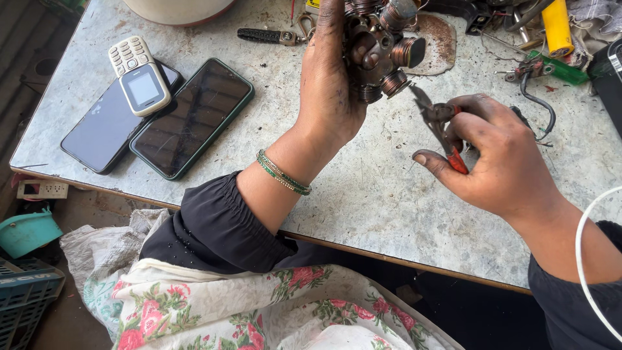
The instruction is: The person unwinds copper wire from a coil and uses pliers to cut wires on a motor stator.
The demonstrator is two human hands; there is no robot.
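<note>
The left hand [330, 84] is raised above the table [363, 188], fingers closed around a stator [379, 48]. The stator is a dark round core with copper-wound poles pointing outward; it sits at the top centre of the view, clear of the table surface. Green bangles [283, 173] circle the left wrist.

The right hand [499, 162] is just right of the stator and lower, fingers wrapped around red-handled pliers [440, 126]. The plier tips point up and left, near the lowest coil; contact cannot be confirmed.

On the left part of the table lie two dark smartphones [188, 120], screens up and side by side, touching. A small white keypad phone [139, 78] rests on top of the left one.

At the top edge, a black-handled key [269, 35] lies near a carabiner. At the top right stand a yellow cylinder [557, 26], a green part [557, 70] and a black cable [541, 107].

Below the table edge, a floral cloth [259, 304] covers the lap. A teal bowl [26, 232] and a blue crate [26, 298] sit at the lower left.
</note>
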